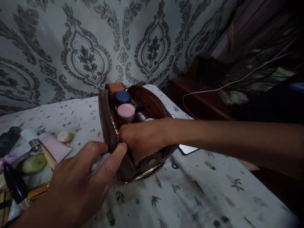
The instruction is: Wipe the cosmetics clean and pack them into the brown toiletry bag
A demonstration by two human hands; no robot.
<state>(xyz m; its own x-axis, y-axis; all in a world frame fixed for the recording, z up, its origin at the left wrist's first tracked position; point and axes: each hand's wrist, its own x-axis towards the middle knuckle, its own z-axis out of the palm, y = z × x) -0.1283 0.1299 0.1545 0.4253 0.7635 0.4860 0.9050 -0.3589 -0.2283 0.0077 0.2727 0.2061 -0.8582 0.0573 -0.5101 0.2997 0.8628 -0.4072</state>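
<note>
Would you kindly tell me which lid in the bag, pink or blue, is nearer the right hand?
The pink lid, just behind the right hand; the blue lid sits farther back.

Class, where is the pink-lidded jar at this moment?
In the head view, left of centre, the pink-lidded jar sits inside the brown bag, between the blue lid behind it and the right hand in front.

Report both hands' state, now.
Left hand: closed on the near-left rim of the dark brown, leather-look zippered bag, thumb inside.
Right hand: inside that bag, fingers hidden; grip cannot be told.
</note>
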